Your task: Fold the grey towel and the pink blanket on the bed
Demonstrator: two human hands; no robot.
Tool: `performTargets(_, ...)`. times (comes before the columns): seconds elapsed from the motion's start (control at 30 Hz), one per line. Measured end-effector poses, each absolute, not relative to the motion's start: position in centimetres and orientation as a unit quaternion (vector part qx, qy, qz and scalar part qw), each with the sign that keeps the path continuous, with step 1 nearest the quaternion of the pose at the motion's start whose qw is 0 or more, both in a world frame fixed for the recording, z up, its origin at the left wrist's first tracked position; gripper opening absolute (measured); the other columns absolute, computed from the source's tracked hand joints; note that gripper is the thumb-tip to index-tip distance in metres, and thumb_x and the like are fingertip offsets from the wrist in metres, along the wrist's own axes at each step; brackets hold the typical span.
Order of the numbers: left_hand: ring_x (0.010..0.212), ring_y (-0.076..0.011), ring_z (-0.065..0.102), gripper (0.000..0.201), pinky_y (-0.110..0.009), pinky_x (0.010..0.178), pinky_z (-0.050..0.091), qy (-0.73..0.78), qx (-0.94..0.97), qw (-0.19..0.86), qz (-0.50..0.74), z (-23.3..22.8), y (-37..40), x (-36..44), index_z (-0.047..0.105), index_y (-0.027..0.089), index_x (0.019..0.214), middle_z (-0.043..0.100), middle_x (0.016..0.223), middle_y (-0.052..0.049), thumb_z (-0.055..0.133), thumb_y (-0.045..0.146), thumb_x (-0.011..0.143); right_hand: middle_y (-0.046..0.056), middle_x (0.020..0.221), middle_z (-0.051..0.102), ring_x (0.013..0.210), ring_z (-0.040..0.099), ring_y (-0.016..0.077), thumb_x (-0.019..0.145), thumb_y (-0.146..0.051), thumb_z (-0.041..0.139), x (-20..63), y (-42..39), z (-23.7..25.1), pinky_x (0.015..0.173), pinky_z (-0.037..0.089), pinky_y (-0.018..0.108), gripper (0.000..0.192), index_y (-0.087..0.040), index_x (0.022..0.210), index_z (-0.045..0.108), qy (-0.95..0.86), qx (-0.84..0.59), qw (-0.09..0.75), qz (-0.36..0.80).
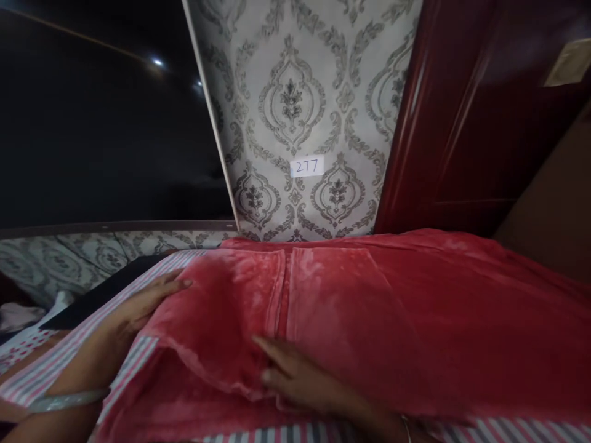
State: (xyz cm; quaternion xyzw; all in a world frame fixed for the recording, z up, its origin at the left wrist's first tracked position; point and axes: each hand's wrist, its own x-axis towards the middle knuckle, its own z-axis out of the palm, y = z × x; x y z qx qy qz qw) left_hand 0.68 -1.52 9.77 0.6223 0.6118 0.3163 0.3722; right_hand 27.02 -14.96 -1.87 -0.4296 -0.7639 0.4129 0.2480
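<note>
A plush red blanket lies spread over a striped cloth, its left part folded inward as a flap. My left hand rests along the flap's left edge, fingers stretched out on the fabric, a pale bangle on that wrist. Near the flap's front right corner, my right hand touches the plush with its fingers apart and pointing left. Between the flap and the layer to its right runs a narrow seam. Neither hand has fabric visibly pinched in it.
White, grey and pink striped cloth shows under the blanket at the left and front. Behind stand a large black television, a patterned wall with a paper label reading 277, and a dark red door.
</note>
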Motion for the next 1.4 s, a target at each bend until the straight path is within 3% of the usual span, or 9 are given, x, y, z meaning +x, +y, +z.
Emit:
performTargets(0.1, 0.112, -0.028, 0.065, 0.089, -0.031, 0.09, 0.056, 0.475, 0.706, 0.421, 0.314, 15.0, -1.5, 6.3, 0.06, 0.022, 0.131, 0.073, 0.118, -0.002, 0.079, 0.064, 0.055, 0.007, 0.164, 0.024, 0.149, 0.027, 0.0213, 0.096, -0.069, 0.036, 29.6, -14.0, -0.3, 0.12, 0.027, 0.046, 0.076, -0.029, 0.159, 0.019, -0.662, -0.419, 0.384, 0.489)
performTargets(0.23, 0.128, -0.0314, 0.055, 0.073, -0.037, 0.104, 0.048, 0.358, 0.864, 0.284, 0.212, 18.5, -3.3, 17.6, 0.058, 0.019, 0.136, 0.061, 0.139, -0.007, 0.073, 0.051, 0.071, 0.006, 0.165, 0.022, 0.144, 0.038, 0.0222, 0.098, -0.067, 0.019, 35.5, -14.8, 2.0, 0.109, 0.042, 0.047, 0.071, -0.033, 0.16, 0.007, -0.543, -0.385, 0.528, 0.527)
performTargets(0.33, 0.119, -0.0291, 0.062, 0.069, -0.037, 0.096, 0.052, 0.222, 0.908, 0.348, 0.073, 17.0, -5.2, 25.3, 0.054, 0.018, 0.141, 0.065, 0.131, -0.013, 0.063, 0.054, 0.083, 0.01, 0.157, 0.04, 0.135, 0.05, 0.0258, 0.096, -0.068, 0.009, 40.1, -17.4, 1.8, 0.105, 0.046, 0.049, 0.076, -0.027, 0.158, 0.023, -0.453, -0.428, 0.592, 0.511)
performTargets(0.5, 0.08, -0.0202, 0.071, 0.062, -0.032, 0.073, 0.057, 0.153, 0.903, 0.401, -0.002, 10.5, -3.0, 30.9, 0.059, 0.015, 0.136, 0.074, 0.101, -0.011, 0.054, 0.055, 0.088, 0.012, 0.137, 0.062, 0.128, 0.056, 0.0308, 0.09, -0.075, 0.027, 44.6, -21.3, -2.3, 0.107, 0.044, 0.052, 0.081, -0.02, 0.144, 0.051, -0.396, -0.513, 0.595, 0.476)
performTargets(0.73, 0.129, -0.0314, 0.054, 0.057, -0.042, 0.114, 0.036, 0.297, 0.926, 0.203, 0.116, 5.0, 7.5, 33.3, 0.062, 0.01, 0.13, 0.059, 0.141, -0.016, 0.051, 0.038, 0.082, 0.011, 0.161, 0.032, 0.139, 0.043, 0.0307, 0.064, -0.061, 0.081, 44.6, -21.9, -3.9, 0.114, 0.036, 0.047, 0.122, -0.024, 0.16, 0.015, -0.328, -0.493, 0.621, 0.513)
performTargets(0.9, 0.129, -0.0327, 0.054, 0.057, -0.041, 0.112, 0.037, 0.306, 0.923, 0.207, 0.111, 3.9, 11.3, 37.1, 0.063, 0.008, 0.123, 0.06, 0.139, -0.02, 0.049, 0.043, 0.081, 0.012, 0.165, 0.019, 0.145, 0.032, 0.0308, 0.063, -0.065, 0.081, 44.0, -22.1, -4.3, 0.118, 0.029, 0.046, 0.13, -0.023, 0.161, 0.007, -0.364, -0.488, 0.62, 0.495)
performTargets(1.03, 0.106, -0.0309, 0.065, 0.04, -0.037, 0.093, 0.05, 0.284, 0.923, 0.235, 0.107, 3.1, 12.6, 40.3, 0.071, 0.015, 0.099, 0.076, 0.105, -0.011, 0.058, 0.043, 0.075, 0.012, 0.166, 0.016, 0.145, 0.032, 0.03, 0.064, -0.066, 0.08, 43.7, -22.0, -4.8, 0.118, 0.028, 0.045, 0.13, -0.025, 0.161, 0.002, -0.36, -0.472, 0.629, 0.502)
performTargets(1.17, 0.079, -0.0255, 0.065, 0.018, -0.032, 0.069, 0.05, 0.275, 0.919, 0.259, 0.109, 3.7, 13.3, 41.9, 0.066, 0.018, 0.074, 0.07, 0.072, -0.003, 0.06, 0.035, 0.069, 0.009, 0.164, 0.024, 0.141, 0.039, 0.0308, 0.067, -0.059, 0.08, 43.6, -22.0, -3.9, 0.117, 0.031, 0.047, 0.121, -0.029, 0.161, 0.01, -0.351, -0.495, 0.622, 0.496)
performTargets(1.4, 0.079, -0.0224, 0.063, 0.016, -0.031, 0.074, 0.05, 0.244, 0.916, 0.294, 0.124, 4.2, 14.3, 45.4, 0.065, 0.019, 0.074, 0.07, 0.075, -0.001, 0.062, 0.033, 0.068, 0.008, 0.164, 0.024, 0.141, 0.042, 0.0288, 0.076, -0.06, 0.073, 44.9, -23.7, -4.5, 0.114, 0.037, 0.045, 0.111, -0.031, 0.16, 0.007, -0.336, -0.482, 0.648, 0.484)
